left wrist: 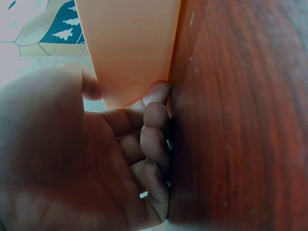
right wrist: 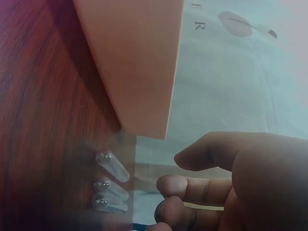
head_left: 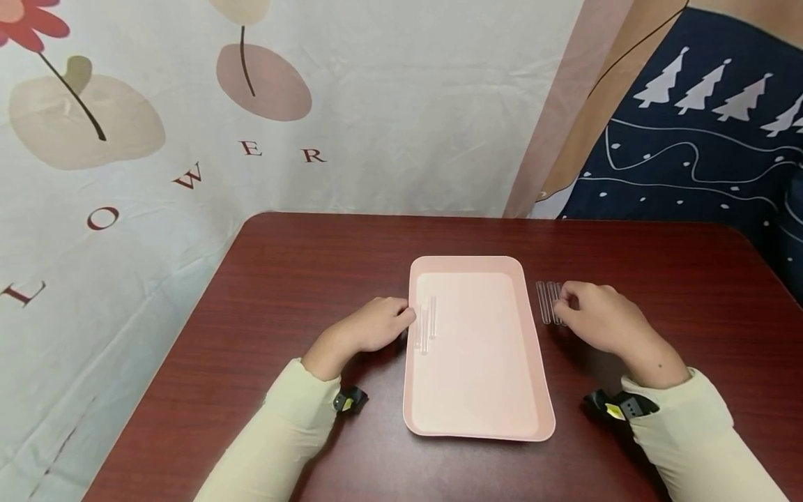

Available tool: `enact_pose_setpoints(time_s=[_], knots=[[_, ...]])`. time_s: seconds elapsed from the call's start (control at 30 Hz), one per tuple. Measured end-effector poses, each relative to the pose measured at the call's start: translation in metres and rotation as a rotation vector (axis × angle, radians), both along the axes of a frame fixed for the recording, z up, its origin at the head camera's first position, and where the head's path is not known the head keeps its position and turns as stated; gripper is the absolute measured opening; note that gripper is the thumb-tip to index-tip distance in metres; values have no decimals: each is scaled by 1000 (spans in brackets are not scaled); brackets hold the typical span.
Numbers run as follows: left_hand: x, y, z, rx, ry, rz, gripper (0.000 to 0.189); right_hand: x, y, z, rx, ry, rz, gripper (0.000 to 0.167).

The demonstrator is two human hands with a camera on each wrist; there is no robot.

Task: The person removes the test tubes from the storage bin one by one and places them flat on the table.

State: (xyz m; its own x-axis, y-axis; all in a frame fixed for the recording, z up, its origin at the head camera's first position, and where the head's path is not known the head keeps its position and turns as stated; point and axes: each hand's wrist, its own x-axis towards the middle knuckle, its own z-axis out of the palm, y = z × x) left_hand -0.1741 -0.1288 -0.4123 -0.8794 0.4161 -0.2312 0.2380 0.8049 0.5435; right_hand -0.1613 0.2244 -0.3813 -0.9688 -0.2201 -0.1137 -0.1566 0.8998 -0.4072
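While your left hand (head_left: 373, 324) grasps the left wall of the pink tray (head_left: 479, 390), your right hand (head_left: 599, 317) hangs by a row of clear tubes (head_left: 543, 303) on the tabletop (head_left: 301, 279), just right of the tray. From the head view you cannot tell how many tubes your right fingers cover; the right wrist view shows three, and your thumb and fingers there are parted, released, with nothing between them. Your left wrist view reveals what the head view hides: the thumb at the rim, the fingers curled in at the foot of the wall. Only the head view shows you the inner tubes (head_left: 424, 331), lying along the tray's left side toward its far end. A narrow strip of tabletop separates the tray's right rim from the row. You have broad tabletop left of your left hand and right of your right hand; a pale backdrop (head_left: 408, 125) stands beyond the far edge.
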Motion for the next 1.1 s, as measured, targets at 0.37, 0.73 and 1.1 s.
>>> enact_pose_setpoints(time_s=[0.37, 0.73, 1.1], knots=[[0, 0, 1, -6, 4, -6, 31, 4, -6, 5, -6, 35, -7, 17], [1, 0, 1, -3, 1, -10, 31, 9, -12, 8, -30, 90, 6, 14], [1, -1, 2, -2, -5, -9, 31, 14, -21, 16, -49, 124, 13, 12]])
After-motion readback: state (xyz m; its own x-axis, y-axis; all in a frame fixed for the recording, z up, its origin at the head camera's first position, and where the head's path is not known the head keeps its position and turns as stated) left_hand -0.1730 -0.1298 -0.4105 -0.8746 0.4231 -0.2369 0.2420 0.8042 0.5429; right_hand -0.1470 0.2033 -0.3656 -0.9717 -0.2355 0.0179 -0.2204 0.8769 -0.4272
